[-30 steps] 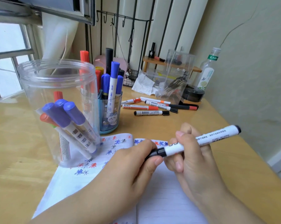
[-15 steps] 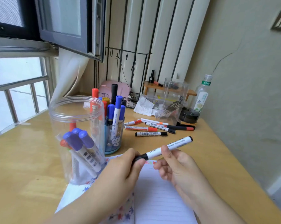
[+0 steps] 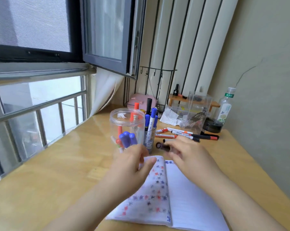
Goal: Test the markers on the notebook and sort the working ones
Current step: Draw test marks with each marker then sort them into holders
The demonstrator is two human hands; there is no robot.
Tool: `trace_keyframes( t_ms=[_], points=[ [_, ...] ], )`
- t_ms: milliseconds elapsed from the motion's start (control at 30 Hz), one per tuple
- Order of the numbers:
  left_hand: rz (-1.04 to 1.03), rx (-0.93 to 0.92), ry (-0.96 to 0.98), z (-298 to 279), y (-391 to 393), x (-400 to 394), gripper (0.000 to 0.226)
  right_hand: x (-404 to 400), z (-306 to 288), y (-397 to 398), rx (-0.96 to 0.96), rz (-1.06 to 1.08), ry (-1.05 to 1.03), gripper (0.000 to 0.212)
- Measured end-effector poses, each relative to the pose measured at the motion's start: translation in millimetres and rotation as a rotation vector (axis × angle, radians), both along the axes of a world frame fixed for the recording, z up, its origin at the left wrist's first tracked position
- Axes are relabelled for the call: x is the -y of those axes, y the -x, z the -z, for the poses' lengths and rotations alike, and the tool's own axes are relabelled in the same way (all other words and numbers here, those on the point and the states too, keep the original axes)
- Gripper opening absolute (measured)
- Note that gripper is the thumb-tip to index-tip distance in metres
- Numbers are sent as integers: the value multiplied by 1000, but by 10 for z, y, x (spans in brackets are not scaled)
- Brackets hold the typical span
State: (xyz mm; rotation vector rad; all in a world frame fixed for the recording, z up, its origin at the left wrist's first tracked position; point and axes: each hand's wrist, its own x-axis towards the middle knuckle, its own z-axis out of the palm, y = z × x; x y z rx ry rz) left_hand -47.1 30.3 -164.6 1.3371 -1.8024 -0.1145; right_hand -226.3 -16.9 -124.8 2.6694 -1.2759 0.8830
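The clear jar [image 3: 127, 125] stands toward the far middle of the surface [image 3: 57, 164], just left of the notebook's far edge, with capped blue and red markers leaning inside it — it reads as the bin for the sorted ones, though whether those are the working ones I cannot tell. Touching its right side is a smaller cup [image 3: 150, 139] packed upright with more markers, probably the other group. In front of the jar hangs the left hand [image 3: 132, 165], blurred, fingers loosely bent; something pale shows under its fingertips, but whether it grips a marker body I cannot tell. The notebook [image 3: 182, 194] lies open at the near edge, its left page dotted with red and blue test marks, the lined right page bare and ready for the next scribble. Just right of the cup, the right hand [image 3: 186, 152] pinches a dark cap-like piece [image 3: 162, 147] at its fingertips above the notebook's far edge — the two hands apart, as if a marker were being uncapped for testing. Beyond lie loose markers [image 3: 187, 133] near the far right corner, apparently awaiting their turn.
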Motion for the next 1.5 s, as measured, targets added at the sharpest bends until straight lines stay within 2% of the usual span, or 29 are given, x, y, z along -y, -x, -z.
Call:
trace_keyframes(
  t_ms=[33,100,200,267,433,500,633,833,900,1100,1267,1400,1500],
  points=[
    [-16,-23,41,-19,-111,-44,12,-6,-122,-31,137,7,35,5],
    [-55,-52,97,-77,-311,-105,10,-34,-442,-126,410,31,68,7],
    [-100,-78,102,-157,-491,-162,10,0,-804,-362,557,-26,33,8],
    [-104,-71,87,-183,-540,-180,9,89,-886,-559,514,-52,-51,12],
    [-73,-79,37,-150,-567,-281,21,294,-709,-891,144,108,-227,27],
    [-67,-77,7,-108,-567,-313,23,359,-623,-940,64,145,-287,31],
    [-15,-78,-25,-64,-507,-314,21,384,-590,-978,96,167,-382,45],
    [85,-29,-31,39,-261,-126,11,423,-514,-643,396,101,-319,24],
    [117,-16,-29,57,-124,-42,10,445,-375,-412,412,142,-324,19],
    [193,18,-29,147,367,436,11,735,321,411,338,375,-417,15],
    [142,43,-5,299,670,945,19,1046,668,777,214,432,-454,6],
    [58,-31,71,602,736,1092,16,1388,781,823,52,425,-366,31],
    [56,-18,140,683,723,1124,22,1708,831,727,-63,395,-271,38]
  ],
)
